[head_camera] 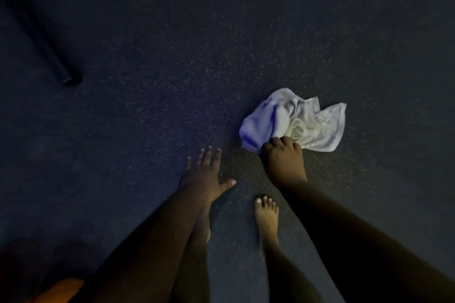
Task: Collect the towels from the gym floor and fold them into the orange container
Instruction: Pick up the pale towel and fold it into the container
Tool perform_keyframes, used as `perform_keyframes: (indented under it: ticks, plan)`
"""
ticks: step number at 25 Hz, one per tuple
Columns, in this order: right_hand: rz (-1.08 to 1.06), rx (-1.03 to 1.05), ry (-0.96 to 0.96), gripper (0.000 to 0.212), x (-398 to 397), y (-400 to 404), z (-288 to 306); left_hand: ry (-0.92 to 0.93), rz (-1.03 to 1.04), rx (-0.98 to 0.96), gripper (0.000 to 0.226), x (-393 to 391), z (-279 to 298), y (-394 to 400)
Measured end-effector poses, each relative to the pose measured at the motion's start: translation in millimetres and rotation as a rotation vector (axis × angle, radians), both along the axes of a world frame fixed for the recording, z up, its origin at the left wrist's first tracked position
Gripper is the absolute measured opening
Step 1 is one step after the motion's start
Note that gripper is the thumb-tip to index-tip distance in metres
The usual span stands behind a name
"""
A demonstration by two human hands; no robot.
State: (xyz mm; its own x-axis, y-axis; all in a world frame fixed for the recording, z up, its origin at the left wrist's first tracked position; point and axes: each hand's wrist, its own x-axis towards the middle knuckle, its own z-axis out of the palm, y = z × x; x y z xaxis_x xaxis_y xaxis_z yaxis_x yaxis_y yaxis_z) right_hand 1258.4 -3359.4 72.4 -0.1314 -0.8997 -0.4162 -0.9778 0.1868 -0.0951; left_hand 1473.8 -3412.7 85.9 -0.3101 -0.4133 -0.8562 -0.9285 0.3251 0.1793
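A crumpled white towel lies on the dark speckled gym floor, right of centre. My right hand grips the towel's near edge, fingers curled into the cloth. My left hand hovers to the left of it over the floor, fingers spread and straight, holding nothing. An orange shape shows at the bottom left corner, partly hidden by my left arm; I cannot tell whether it is the container.
A dark tube-like leg of some equipment slants across the upper left and ends on the floor. My bare feet stand just below my hands. The scene is dim.
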Motion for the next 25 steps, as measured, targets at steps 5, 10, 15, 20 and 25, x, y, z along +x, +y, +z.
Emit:
perform_keyframes:
  ticks: [5,10,15,20,25]
  plan:
    - [-0.041,0.002,-0.022,0.013,20,33,143,0.028,0.121,-0.070,0.105,15,134,63]
    - [0.094,-0.014,-0.053,0.019,38,88,259,0.027,0.331,-0.137,0.104,38,263,154]
    - [0.290,-0.067,-0.131,0.016,79,145,368,-0.020,0.558,-0.199,0.104,82,364,266]
    - [0.491,-0.128,-0.195,0.020,156,227,438,-0.032,0.748,-0.300,0.104,145,427,385]
    - [0.624,-0.233,-0.247,0.016,242,323,475,-0.013,0.909,-0.374,0.104,230,457,512]
